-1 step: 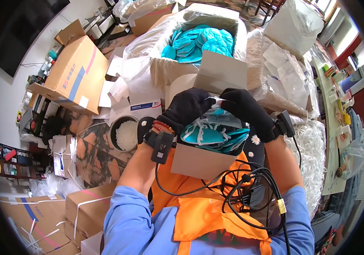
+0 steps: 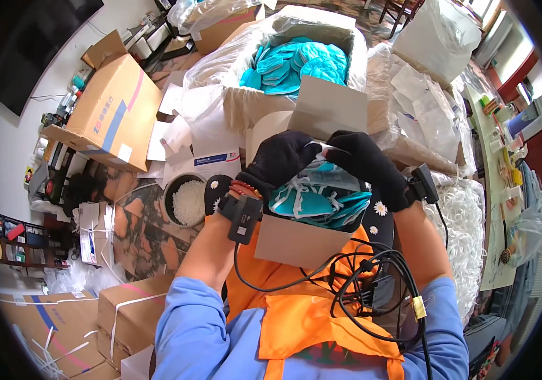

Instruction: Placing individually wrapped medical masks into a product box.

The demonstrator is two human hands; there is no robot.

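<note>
My left hand (image 2: pixel 281 157), in a black glove, is closed with its fingertips pinched together above an open small cardboard box (image 2: pixel 302 242) on my lap. Facing it, my right hand (image 2: pixel 361 161), also black-gloved, is closed in a pinch. A thin white strip (image 2: pixel 317 151) shows between the two sets of fingertips; whether it is a strap or the edge of clear film I cannot tell. Directly beneath are teal face masks (image 2: pixel 305 201) with white straps, packed in the box. Its grey-brown lid flap (image 2: pixel 329 106) stands up behind my hands.
Beyond the lid stands a large plastic-lined carton (image 2: pixel 236 104) heaped with loose teal masks (image 2: pixel 302 62). A pot of white pieces (image 2: pixel 187 201) is on the floor at left. White straps (image 2: pixel 457 247) pile up at right. Black cables (image 2: pixel 372 266) coil over my orange apron (image 2: pixel 309 326).
My left wrist has shifted very slightly to the right. Otherwise the hands, the small box and the masks look the same.
</note>
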